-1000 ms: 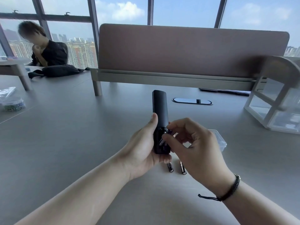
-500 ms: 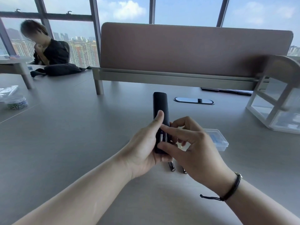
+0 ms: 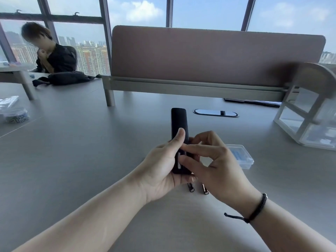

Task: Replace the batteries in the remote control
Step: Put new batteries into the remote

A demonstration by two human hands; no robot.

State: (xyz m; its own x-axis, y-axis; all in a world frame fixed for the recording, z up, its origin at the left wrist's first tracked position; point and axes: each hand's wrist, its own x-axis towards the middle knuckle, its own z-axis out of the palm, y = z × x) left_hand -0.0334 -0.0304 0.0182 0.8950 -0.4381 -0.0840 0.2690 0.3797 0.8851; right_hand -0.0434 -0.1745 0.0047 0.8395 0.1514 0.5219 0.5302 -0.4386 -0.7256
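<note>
My left hand [image 3: 161, 170] grips a long black remote control [image 3: 179, 124] from below, thumb along its left edge, with the open battery bay facing up. My right hand [image 3: 214, 166] lies over that bay, forefinger and thumb pressing on a battery seated in it; the battery is mostly hidden by the fingers. Two loose batteries [image 3: 190, 187] [image 3: 205, 190] lie on the grey table [image 3: 72, 151] just under my hands. A small clear plastic box [image 3: 241, 157] with a blue insert sits right of my right hand.
A brown desk divider [image 3: 209, 55] stands across the back. A white drawer rack [image 3: 309, 120] is at the right. A cable grommet [image 3: 215, 112] lies behind the remote. A jar of small items [image 3: 16, 115] sits far left. Another person [image 3: 52, 55] sits at the back left.
My right hand went from holding a battery at the open bay to pressing it down into the bay with forefinger and thumb. The left hand kept its hold on the remote.
</note>
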